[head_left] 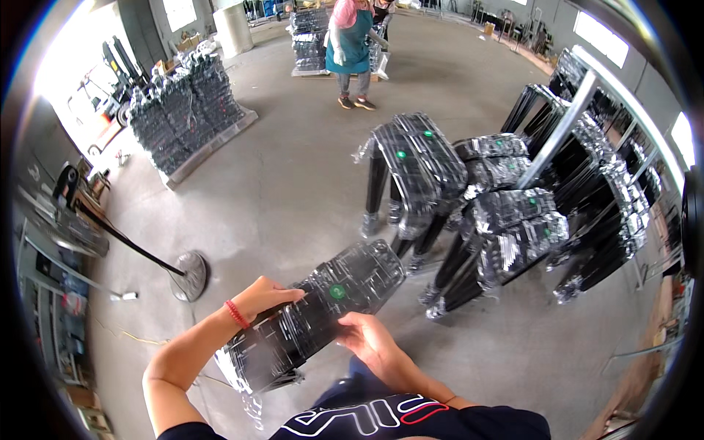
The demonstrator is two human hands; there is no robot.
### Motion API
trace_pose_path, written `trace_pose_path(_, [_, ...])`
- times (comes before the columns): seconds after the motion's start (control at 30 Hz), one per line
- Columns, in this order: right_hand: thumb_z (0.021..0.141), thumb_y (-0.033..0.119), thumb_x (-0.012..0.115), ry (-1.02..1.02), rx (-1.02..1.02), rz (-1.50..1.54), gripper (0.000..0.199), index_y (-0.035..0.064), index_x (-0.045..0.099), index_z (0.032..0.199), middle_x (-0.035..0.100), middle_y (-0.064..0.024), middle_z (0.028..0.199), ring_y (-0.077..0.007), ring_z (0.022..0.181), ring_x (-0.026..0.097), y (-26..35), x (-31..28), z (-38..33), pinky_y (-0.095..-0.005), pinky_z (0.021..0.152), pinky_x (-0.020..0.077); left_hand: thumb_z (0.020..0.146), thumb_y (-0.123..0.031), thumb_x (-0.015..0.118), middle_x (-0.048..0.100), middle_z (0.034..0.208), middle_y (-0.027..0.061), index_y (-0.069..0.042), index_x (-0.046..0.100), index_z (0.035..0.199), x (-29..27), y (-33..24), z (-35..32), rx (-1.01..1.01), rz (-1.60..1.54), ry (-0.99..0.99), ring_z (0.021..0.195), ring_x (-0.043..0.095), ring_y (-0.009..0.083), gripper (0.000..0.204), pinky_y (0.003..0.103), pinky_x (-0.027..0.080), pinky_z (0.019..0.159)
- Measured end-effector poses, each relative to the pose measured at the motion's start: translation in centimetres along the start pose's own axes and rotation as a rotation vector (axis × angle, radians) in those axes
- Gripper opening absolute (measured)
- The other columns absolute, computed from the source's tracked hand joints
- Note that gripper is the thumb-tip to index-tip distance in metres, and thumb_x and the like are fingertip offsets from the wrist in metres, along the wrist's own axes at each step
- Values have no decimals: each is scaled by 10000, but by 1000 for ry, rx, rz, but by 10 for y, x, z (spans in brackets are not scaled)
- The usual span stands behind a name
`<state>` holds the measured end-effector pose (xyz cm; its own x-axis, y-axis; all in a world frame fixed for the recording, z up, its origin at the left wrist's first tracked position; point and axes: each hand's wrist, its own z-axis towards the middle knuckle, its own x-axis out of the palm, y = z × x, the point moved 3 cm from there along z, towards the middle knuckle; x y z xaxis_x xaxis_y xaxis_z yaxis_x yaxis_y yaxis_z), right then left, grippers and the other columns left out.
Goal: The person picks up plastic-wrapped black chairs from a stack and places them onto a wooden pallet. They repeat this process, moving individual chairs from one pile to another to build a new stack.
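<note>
In front of me is a long black bundle (315,323) wrapped in clear shiny film, with a round green sticker on top. It slants from lower left to upper right. My left hand (270,299) grips its far-left edge, thumb on top; a red beaded bracelet is on that wrist. At the near-right edge, my right hand (367,341) holds the bundle with its thumb over the upper face. The fingers of both hands are partly hidden by the bundle. Just beyond its far end stands a similar wrapped black stack (418,165) with leg-like parts pointing down.
More wrapped black stacks (521,227) stand at the right, beside a grey metal frame (561,121). A fan-like stand with a round base (191,275) is at the left. Farther off are a loaded pallet (191,110), a forklift (121,73) and a person in a teal apron (350,51).
</note>
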<state>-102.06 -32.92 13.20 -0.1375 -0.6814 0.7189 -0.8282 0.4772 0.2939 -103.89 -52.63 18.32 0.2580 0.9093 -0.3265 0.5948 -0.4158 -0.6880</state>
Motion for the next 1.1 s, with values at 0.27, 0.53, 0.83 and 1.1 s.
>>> trace_pose_path(0.27, [697, 74, 537, 307, 80, -89, 174, 32, 562, 865, 566, -44, 853, -140, 801, 520, 54, 146, 177, -285, 754, 402, 765, -247, 624, 574, 619, 28, 57, 610, 729, -189, -17, 62, -38, -175, -244, 525, 524, 65, 307, 201, 409, 452])
trace_pose_path(0.53, [706, 99, 536, 303, -5, -150, 193, 30, 513, 885, 537, -47, 823, -143, 805, 506, 158, 291, 328, -313, 754, 389, 803, -226, 567, 595, 642, 43, 33, 602, 726, -355, -96, 176, -8, -294, -265, 528, 535, 62, 272, 171, 385, 455])
trace_pose_path(0.83, [675, 97, 538, 199, -163, -133, 113, 41, 543, 773, 547, -48, 738, -153, 712, 528, 299, 389, 538, -307, 680, 412, 797, -237, 572, 618, 672, 48, 44, 617, 830, -524, -176, 405, 121, -240, -163, 509, 545, 69, 286, 166, 384, 456])
trace_pose_path(1.1, [652, 116, 560, 74, -257, -48, 79, 40, 552, 671, 521, -37, 666, -135, 630, 481, 395, 439, 665, -285, 548, 359, 777, -166, 567, 599, 684, 30, -6, 607, 745, -621, -251, 550, 178, -209, -75, 574, 552, 82, 168, 188, 410, 508])
